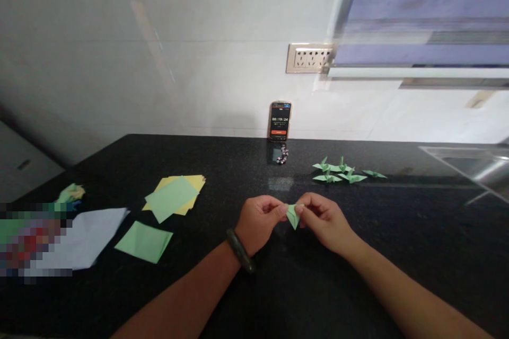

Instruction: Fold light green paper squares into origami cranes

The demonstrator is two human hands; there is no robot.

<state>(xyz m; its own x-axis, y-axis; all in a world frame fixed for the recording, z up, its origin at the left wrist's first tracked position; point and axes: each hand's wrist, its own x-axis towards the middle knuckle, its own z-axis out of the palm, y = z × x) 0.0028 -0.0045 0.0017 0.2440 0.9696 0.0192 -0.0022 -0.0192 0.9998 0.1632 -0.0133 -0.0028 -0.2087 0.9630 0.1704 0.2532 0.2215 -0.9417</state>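
Observation:
Both of my hands meet over the black countertop [358,275] and pinch a small folded piece of green paper [294,216] between them. My left hand [259,222], with a dark bangle on its wrist, grips the paper's left side with thumb and fingers closed. My right hand [324,220] pinches its right side the same way. The paper's pointed tip hangs down between the two hands, just above the counter.
Several finished green paper cranes [342,172] lie behind my hands to the right. Green and yellow paper sheets [174,197], a loose green sheet [145,241] and a white sheet [89,235] lie left. A phone [280,121] leans on the wall, beads [282,154] before it. A steel sink [473,164] lies at right.

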